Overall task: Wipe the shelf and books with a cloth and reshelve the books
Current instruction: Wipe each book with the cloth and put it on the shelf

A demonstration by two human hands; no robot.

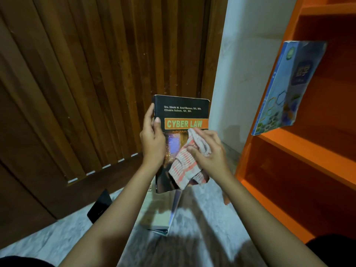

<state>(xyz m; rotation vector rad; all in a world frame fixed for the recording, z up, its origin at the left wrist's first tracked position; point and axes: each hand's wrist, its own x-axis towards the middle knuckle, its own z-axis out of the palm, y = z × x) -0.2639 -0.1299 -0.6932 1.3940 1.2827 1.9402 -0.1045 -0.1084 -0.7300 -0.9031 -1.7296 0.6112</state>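
Far L: slatted brown wooden door (77, 83), backdrop to the scene. Lower L, on pale marbled floor (57, 237): dark flat object (99, 206), too blurred to identify. Centre-L, left hand (152, 139): grips black CYBER LAW book (185, 112) by its L (spine) edge, thumb on front cover, fingers (149, 116) curled along the edge. Holds it upright in mid-air, cover toward camera, clear of floor. Directly below: small stack of books (159, 214), lying flat on floor. Centre-R: striped orange-and-white cloth (185, 162), bunched, pressed to lower half of cover, just under title band. Right hand (210, 151): fingers curled round the cloth, clasping it against the cover. R of hands: white wall (240, 74). Far R: orange shelf unit (308, 151) w/ several open compartments. On one board: blue book (285, 89), tilted, hexagon-patterned cover facing out, well apart from the held book.
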